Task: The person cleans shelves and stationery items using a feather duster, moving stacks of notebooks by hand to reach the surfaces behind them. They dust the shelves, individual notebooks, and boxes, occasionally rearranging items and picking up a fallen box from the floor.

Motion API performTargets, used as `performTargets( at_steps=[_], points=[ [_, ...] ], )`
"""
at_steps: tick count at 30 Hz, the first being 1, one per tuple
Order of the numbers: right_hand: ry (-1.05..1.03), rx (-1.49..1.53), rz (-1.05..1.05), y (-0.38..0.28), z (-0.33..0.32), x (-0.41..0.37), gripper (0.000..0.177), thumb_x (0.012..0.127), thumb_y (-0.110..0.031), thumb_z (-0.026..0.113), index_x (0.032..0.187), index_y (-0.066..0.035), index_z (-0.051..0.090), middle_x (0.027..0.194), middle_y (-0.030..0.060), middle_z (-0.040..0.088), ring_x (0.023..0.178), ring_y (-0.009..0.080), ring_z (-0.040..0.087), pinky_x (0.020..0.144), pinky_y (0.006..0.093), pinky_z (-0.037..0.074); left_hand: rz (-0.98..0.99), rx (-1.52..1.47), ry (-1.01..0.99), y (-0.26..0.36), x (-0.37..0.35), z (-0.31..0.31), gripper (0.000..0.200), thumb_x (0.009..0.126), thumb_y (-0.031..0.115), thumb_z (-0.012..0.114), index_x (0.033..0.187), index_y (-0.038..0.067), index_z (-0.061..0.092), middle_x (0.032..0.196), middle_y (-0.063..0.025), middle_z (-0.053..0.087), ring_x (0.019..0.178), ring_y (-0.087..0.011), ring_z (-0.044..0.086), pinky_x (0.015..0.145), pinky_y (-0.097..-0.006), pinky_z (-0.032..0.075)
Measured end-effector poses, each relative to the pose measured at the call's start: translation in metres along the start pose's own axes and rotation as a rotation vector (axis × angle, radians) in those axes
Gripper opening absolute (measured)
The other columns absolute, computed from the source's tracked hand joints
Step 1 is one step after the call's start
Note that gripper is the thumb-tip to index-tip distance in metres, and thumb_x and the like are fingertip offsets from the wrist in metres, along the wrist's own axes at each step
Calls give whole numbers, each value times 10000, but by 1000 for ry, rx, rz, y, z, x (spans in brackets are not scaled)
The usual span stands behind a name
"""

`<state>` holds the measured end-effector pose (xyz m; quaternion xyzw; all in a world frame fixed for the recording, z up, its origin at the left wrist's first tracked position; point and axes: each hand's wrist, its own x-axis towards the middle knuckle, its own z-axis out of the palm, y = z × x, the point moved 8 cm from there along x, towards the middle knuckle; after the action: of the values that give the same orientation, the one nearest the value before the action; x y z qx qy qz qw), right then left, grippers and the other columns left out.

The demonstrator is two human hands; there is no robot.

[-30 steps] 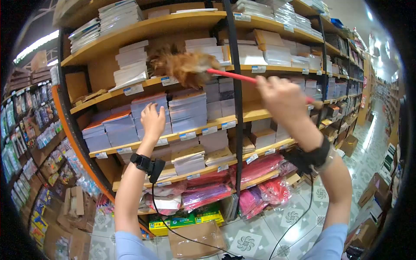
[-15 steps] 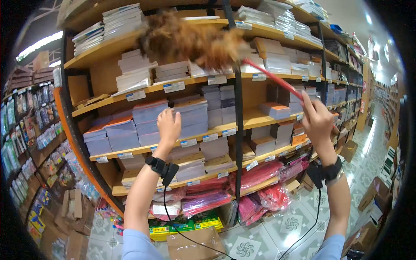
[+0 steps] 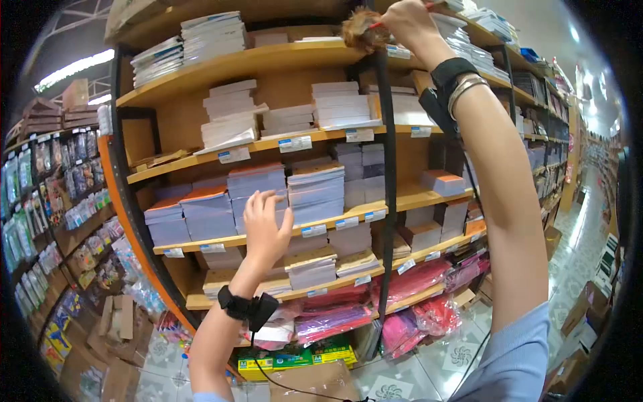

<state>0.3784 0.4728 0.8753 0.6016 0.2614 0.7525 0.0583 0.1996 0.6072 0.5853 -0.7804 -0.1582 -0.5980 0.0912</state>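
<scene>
High at the top of the view, my right hand (image 3: 407,25) is closed round the red handle of a feather duster (image 3: 362,31). Its brown feathers lie against the edge of the upper shelf, by the black upright post (image 3: 384,120). My left hand (image 3: 266,228) is raised with fingers apart and holds nothing. It overlaps the middle shelf, where stacks of notebooks with orange top edges (image 3: 256,179) stand just behind the fingers. Both wrists wear black straps with a small device, and a bracelet circles the right wrist.
White paper stacks (image 3: 213,37) fill parts of the upper shelves. Below are pink and purple plastic packs (image 3: 335,321) and a cardboard box (image 3: 315,382) on the tiled floor. Hanging goods (image 3: 50,201) line the left rack. An aisle (image 3: 576,228) runs off at right.
My right hand has moved up and left with the feather duster, whose feathers now lie by the post. My left hand has come slightly lower, fingers more spread. The view has shifted a little.
</scene>
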Motion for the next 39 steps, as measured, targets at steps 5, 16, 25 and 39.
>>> performTargets(
  at_steps=[5, 16, 25, 39],
  points=[
    [258, 93, -58, 4, -56, 4, 127, 638, -177, 512, 614, -109, 617, 634, 68, 593, 633, 208, 587, 557, 318, 458, -62, 55, -6, -51, -8, -11, 194, 717, 161, 517, 856, 25, 512, 983, -123, 464, 975, -302, 387, 848, -393, 301],
    [151, -29, 28, 13, -35, 2, 107, 631, -185, 539, 584, -121, 611, 594, 45, 581, 588, 204, 581, 493, 322, 437, -146, 107, -6, -93, -16, -13, 194, 692, 165, 527, 835, 34, 524, 968, -119, 468, 966, -292, 394, 826, -391, 311],
    [191, 111, 126, 51, -37, -36, 127, 653, -178, 550, 759, -118, 586, 681, 89, 581, 651, 227, 580, 532, 342, 460, -187, 72, -26, -93, -29, -1, 188, 696, 167, 515, 829, 35, 526, 968, -116, 467, 968, -291, 391, 828, -392, 311],
    [9, 372, 397, 77, -12, -86, 235, 780, -270, 432, 973, -233, 560, 853, 90, 588, 780, 262, 569, 630, 378, 455, -326, 82, -35, -95, -61, 4, 243, 702, 201, 507, 868, 25, 519, 952, -135, 463, 940, -302, 408, 806, -394, 326]
  ],
)
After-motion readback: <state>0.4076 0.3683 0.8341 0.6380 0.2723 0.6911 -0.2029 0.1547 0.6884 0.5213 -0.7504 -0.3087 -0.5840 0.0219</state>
